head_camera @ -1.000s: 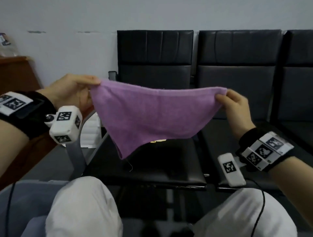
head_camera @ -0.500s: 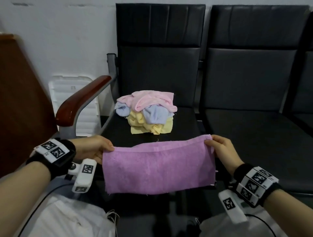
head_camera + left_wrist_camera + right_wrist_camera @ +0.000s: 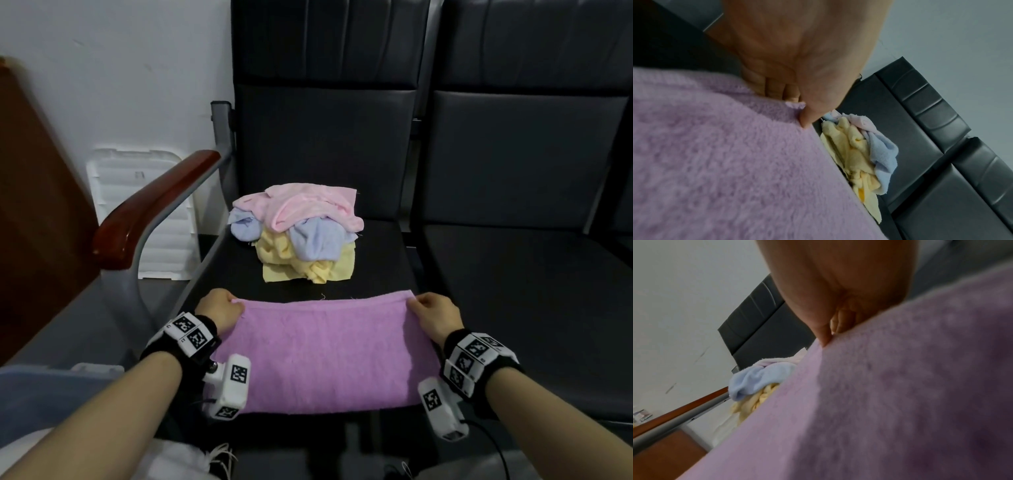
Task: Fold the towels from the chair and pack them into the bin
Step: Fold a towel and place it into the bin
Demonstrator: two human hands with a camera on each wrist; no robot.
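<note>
A purple towel [image 3: 325, 356] lies spread between two hands at the near edge of a black chair seat [image 3: 383, 274]. The left hand [image 3: 219, 313] pinches its far left corner, the right hand [image 3: 435, 317] its far right corner. Farther back on the seat sits a heap of pink, blue and yellow towels [image 3: 301, 233].

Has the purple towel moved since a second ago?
Yes. The purple towel has come down from in front of the chair backrest to the front of the seat, pinched by left hand and right hand.
</note>
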